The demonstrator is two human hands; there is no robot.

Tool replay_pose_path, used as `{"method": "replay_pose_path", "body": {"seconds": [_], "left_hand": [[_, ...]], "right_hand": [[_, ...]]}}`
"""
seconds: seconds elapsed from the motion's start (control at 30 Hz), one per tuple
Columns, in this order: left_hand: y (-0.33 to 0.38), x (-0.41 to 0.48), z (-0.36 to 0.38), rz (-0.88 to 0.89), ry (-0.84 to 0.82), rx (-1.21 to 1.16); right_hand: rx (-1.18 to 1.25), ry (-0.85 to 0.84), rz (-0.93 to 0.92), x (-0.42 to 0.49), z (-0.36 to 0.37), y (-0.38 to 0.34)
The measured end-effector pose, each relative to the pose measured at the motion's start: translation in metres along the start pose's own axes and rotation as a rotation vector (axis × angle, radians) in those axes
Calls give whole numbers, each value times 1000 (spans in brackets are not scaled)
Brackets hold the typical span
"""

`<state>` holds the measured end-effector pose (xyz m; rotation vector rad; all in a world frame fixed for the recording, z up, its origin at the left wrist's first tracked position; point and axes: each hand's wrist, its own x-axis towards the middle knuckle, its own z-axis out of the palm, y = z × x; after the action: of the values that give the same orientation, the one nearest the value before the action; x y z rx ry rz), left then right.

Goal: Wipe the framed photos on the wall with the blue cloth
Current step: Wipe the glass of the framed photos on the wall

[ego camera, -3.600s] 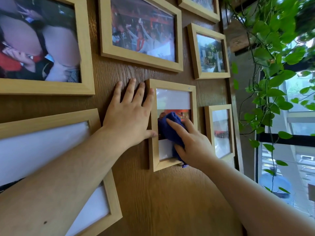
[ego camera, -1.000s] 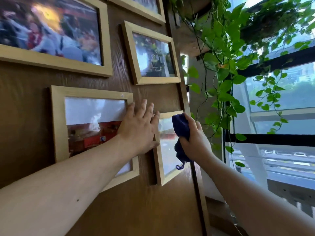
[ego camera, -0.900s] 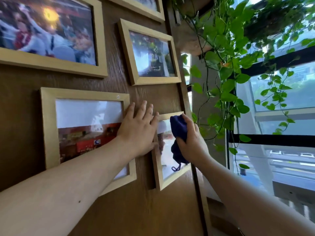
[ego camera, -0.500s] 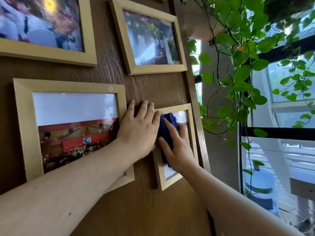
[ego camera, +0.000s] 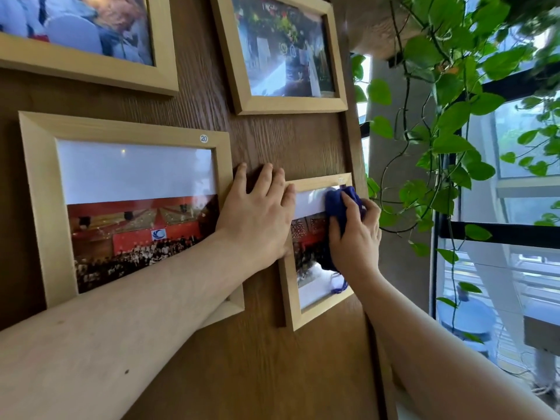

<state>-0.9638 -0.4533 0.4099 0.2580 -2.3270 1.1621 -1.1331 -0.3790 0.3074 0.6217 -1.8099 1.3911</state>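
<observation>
Right hand point(ego camera: 354, 237) pressed flat on the glass of the small frame point(ego camera: 291, 310), fingers point(ego camera: 348, 201) folded over the blue cloth point(ego camera: 342, 204) near its top right corner. Left hand point(ego camera: 257, 219) just left of that frame, fingers spread wide, bracing its left edge against the wooden wall point(ego camera: 272, 374).

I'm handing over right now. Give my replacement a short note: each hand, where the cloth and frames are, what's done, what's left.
Left hand: flat on the wall, bracing the small frame.
Right hand: presses the blue cloth on that frame's glass, near its top right.
Done: cannot tell which frames are clean.
Left: finish this glass, then check the frame marked 20 and the frame above.
</observation>
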Motion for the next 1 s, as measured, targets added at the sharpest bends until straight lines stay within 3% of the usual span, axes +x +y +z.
{"method": "replay_pose_path", "body": {"seconds": [0.37, 0.53, 0.73, 1.0], "left_hand": [[1, 0, 3, -4, 17, 14], [2, 0, 2, 0, 5, 13], [2, 0, 2, -3, -1, -4], [2, 0, 1, -12, -10, 8]], "right_hand": [[204, -173, -385, -42, -8, -25], [129, -141, -362, -15, -14, -19], [72, -63, -132, 7, -13, 2], [185, -297, -367, -66, -10, -7]]}}
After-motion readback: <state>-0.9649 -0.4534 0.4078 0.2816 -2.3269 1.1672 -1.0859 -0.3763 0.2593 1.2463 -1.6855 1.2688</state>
